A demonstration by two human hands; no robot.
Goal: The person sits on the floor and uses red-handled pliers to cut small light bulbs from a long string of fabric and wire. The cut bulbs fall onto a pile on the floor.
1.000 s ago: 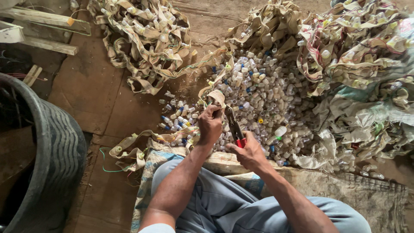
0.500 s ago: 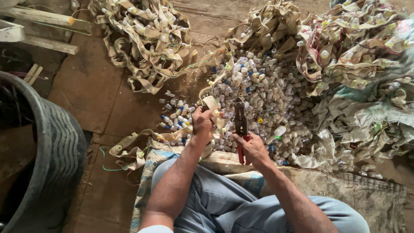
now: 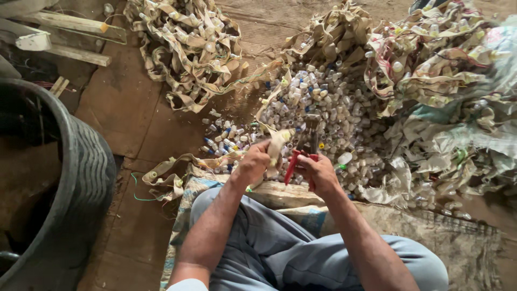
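— Head view: what are the hands doing?
— The right hand (image 3: 321,171) is closed around the red handles of a pair of pliers (image 3: 302,151), whose dark nose points away from the person. The left hand (image 3: 253,161) is clamped on a beige strip (image 3: 277,145), pinching it just left of the pliers.
— And beyond the pliers?
— Right behind them lies a heap of small pale caps (image 3: 328,108). Left of the pliers, the strip trails along the floor (image 3: 121,108). Far left of the pliers stands a black tub (image 3: 81,183). Tangled strip piles (image 3: 188,43) lie beyond and to the right of the pliers.
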